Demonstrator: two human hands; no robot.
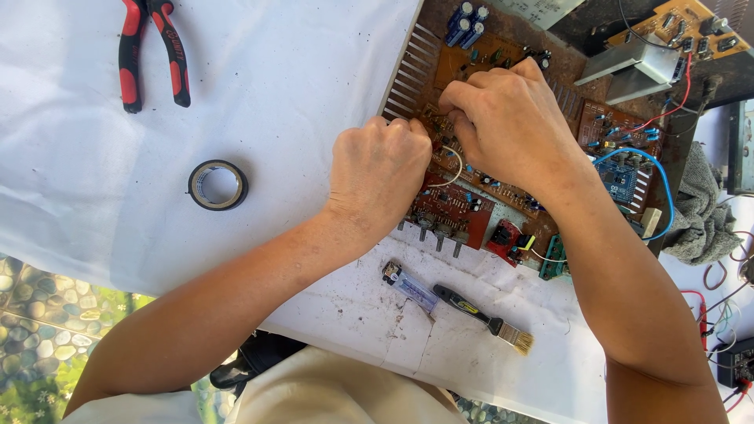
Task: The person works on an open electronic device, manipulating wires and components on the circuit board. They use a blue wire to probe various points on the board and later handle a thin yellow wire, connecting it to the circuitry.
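My left hand [377, 177] is curled into a loose fist, its fingertips pressed down on the brown, component-studded circuit board [503, 200] that lies at the far edge of the white sheet-covered table [298, 86]. My right hand [506, 126] is bent over the same spot, fingers pinched together; what they grip is hidden, so I cannot tell. A thin white wire loop [455, 169] arcs between my hands. A roll of black tape [217, 185] and red-handled pliers [153, 51] lie to the left, a small black-handled brush [483, 316] nearer me.
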